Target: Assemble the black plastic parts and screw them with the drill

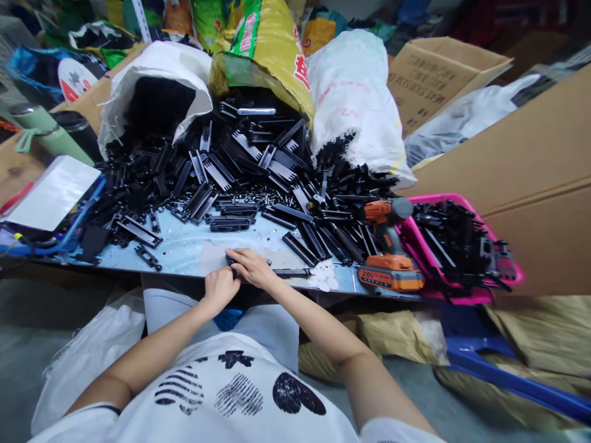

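At the front edge of the table, my left hand [222, 288] is closed, its fingers curled by a small black part [231, 263]. My right hand [252, 268] lies over the same part from the right, fingers bent onto its top. Most of the part is hidden under my fingers, so its exact kind does not show. Just right of my right hand lies a long thin black bar [293, 272], beside a group of white round discs [324, 275]. A grey pad [210, 253] lies beneath the hands.
Black slotted strips [221, 172] and small screws [265, 199] are heaped behind, spilling from sacks [355, 92]. An orange cordless drill [390, 271] stands at right, beside a pink basket [517, 274] of black parts. A blue tray [90, 206] and green bottle [69, 144] are left.
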`<state>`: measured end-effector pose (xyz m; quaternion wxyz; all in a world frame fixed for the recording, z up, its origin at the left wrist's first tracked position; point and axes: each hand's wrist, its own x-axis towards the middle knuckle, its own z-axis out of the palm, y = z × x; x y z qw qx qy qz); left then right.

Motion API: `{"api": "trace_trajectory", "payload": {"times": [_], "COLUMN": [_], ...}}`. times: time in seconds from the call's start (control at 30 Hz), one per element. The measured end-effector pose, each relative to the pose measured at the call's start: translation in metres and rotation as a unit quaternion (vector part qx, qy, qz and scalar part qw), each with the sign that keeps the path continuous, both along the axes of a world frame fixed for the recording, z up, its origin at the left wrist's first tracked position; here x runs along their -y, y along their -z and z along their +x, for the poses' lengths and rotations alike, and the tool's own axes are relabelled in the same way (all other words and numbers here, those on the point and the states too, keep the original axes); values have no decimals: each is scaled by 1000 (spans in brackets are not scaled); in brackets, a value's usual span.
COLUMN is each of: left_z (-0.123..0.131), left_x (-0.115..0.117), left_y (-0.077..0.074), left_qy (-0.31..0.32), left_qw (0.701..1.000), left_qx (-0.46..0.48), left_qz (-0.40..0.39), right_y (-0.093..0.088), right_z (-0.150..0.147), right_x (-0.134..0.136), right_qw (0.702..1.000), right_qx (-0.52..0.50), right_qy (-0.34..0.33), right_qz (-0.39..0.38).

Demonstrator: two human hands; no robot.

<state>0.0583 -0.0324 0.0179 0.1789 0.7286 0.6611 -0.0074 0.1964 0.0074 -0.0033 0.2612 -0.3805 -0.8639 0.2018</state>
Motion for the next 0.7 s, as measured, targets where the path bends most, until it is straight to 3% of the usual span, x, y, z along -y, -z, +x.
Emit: {"api": "trace_trajectory", "payload": {"times": [0.1, 0.4, 0.57, 0.63, 0.7], "left_z": [3, 3, -12, -24, -32], "left_x": [-2, -4, -7, -12, -23], "left_y": [5, 19, 19, 19, 19], "left_qy": [-28, -18, 57, 107, 191], "left_qw": [1000, 998, 994, 984, 956], "left_qx": [10, 7, -5, 12, 40], "left_qz": [9, 57, 93, 145, 220], "right_y": [3, 5, -4, -8, -7], "right_z": [4, -3, 0, 21, 52], "right_x": [1, 0, 8, 17, 28], "right_qw": [1000, 997, 994, 992, 987], "right_qx": [3, 54, 90, 91, 96], "right_qy": [4, 58, 51, 33, 61], "right_qz": [-9, -18, 28, 76, 115]}}
